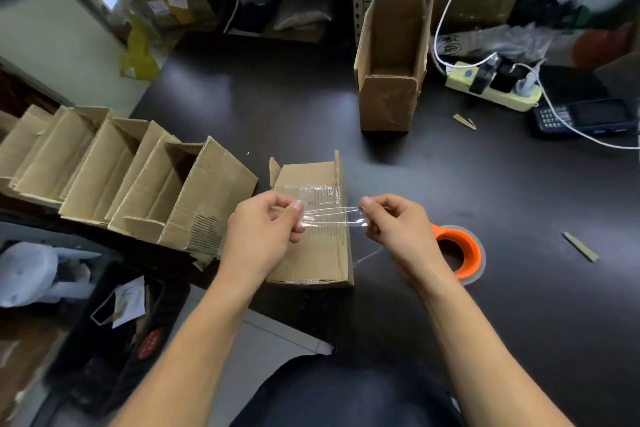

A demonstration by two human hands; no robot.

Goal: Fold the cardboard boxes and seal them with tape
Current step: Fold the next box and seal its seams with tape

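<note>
A small cardboard box (311, 253) lies on the dark table in front of me, with one strip of clear tape stuck across its top near the far end. Just above it I stretch a second strip of clear tape (332, 217) between both hands. My left hand (266, 229) pinches the strip's left end and my right hand (398, 225) pinches its right end. The tape roll (469, 246), with an orange core, lies flat on the table just right of my right hand.
A row of folded open boxes (131, 180) lies at the left. One upright open box (388, 80) stands at the back. A power strip (460, 81), a white cable (588, 137), a handheld device (585, 118) and cardboard scraps (580, 246) lie at the right.
</note>
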